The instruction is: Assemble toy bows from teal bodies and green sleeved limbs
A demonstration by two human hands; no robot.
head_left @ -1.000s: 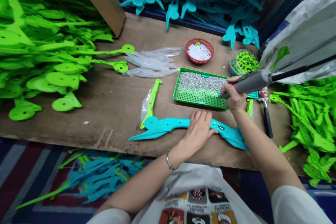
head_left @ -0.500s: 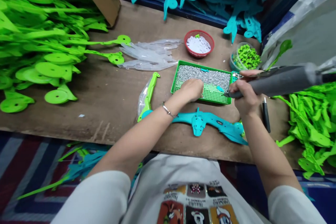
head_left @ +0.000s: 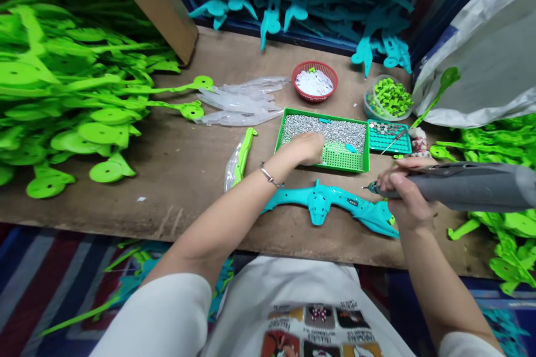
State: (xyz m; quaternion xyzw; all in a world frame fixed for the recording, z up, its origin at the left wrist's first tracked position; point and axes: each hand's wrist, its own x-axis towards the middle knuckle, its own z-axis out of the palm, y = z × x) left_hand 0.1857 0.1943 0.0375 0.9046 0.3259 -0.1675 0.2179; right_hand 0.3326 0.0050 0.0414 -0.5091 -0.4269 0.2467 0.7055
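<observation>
My left hand (head_left: 309, 148) is over the green tray (head_left: 367, 150), its fingers curled together and pointing down. Whatever they may pinch is hidden. Many small silver screws (head_left: 345, 129) fill the far side of that tray. In my right hand (head_left: 408, 198) is a grey electric screwdriver (head_left: 477, 185), its bit pointing left above the table. In front of me lies a turquoise bow-shaped plastic part (head_left: 318, 207), partly covered by my left forearm. A lime-green arm (head_left: 243, 159) with a clear plastic piece (head_left: 231, 170) lies at its left end.
Green parts (head_left: 84, 100) are heaped at left, more (head_left: 498, 217) at right. Behind stand a red basket (head_left: 315, 95) of white pieces, a tub of green bits (head_left: 391, 97) and a turquoise tray (head_left: 389, 142). Clear plastic pieces (head_left: 243, 101) lie left of the basket. Turquoise parts (head_left: 272, 22) fill a bin.
My right hand has drawn the screwdriver away from the green tray, rightward and toward me. My left hand stays over the tray. The camera view has shifted slightly.
</observation>
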